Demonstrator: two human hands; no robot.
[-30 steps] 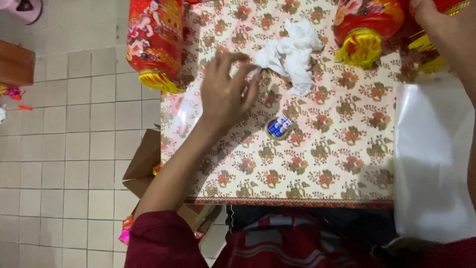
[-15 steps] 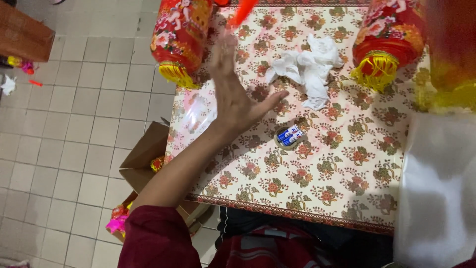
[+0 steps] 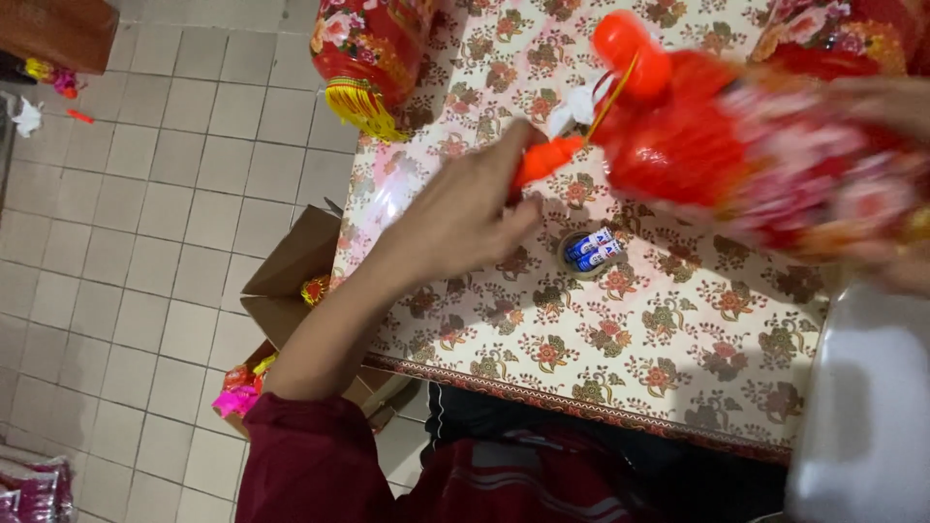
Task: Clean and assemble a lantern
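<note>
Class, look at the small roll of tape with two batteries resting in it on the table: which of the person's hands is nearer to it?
Left. The left hand hovers just left of the tape roll; the right hand, blurred, holds the red lantern farther right.

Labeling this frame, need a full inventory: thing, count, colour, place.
lantern: 1, red floral, blurred, held over the table
orange piece: 1, orange, at left fingertips
second lantern: 1, red with yellow fringe, table's far-left edge
batteries: 2, blue-white, in a tape ring mid-table
tissue: 1, white, behind the lantern
tablecloth: 1, cream floral
boxes: 2, brown cardboard, on the floor left of the table
white sheet: 1, bottom right
left hand: grips the orange piece
right hand: blurred, on the lantern
</note>
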